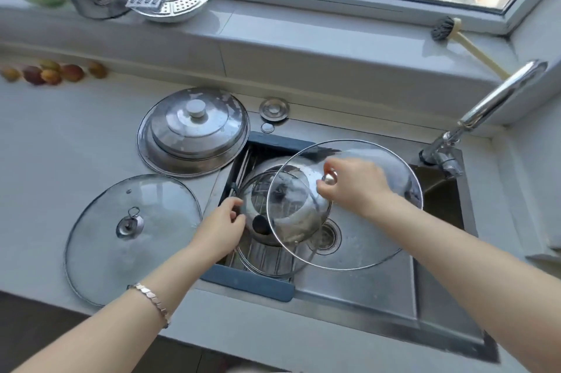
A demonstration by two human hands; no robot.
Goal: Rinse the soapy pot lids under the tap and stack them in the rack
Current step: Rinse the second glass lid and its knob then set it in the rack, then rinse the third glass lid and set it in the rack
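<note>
No writing is legible anywhere. The right hand (353, 182) pinches the metal knob of a round glass lid (364, 239) held over the steel sink (379, 287). The left hand (223, 228) grips a lid's rim in the rack (252, 281), left of it.

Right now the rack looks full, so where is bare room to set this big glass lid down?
Free: the counter between the fruit and the steel lids, and the sink floor right of the rack. Crowded: the rack, holding lids, and the counter beside it under the flat glass lid.
</note>
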